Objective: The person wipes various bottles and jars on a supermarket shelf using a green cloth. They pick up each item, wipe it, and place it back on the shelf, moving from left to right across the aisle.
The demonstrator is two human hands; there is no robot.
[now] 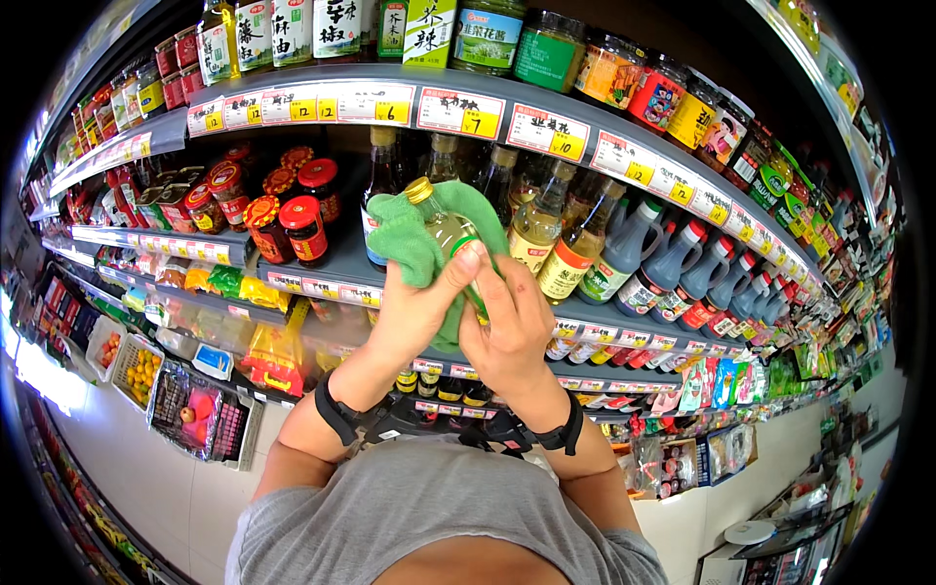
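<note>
A clear glass bottle (447,228) with a gold screw cap and a green-edged label is tilted between my hands, in front of the middle shelf. A green cloth (409,238) wraps round its neck and far side, and one end hangs below. My left hand (424,296) grips the bottle through the cloth, its thumb laid over the label. The fingers of my right hand (508,311) close on the bottle's lower part from the right. My hands hide most of the label and the bottle's base.
Glass bottles of seasoning (537,227) stand just behind my hands, with handled plastic bottles (643,256) farther right. Red-lidded jars (303,230) are on the left. Above, a shelf edge with price tags (461,113) juts out. Fruit crates (245,431) sit low at left.
</note>
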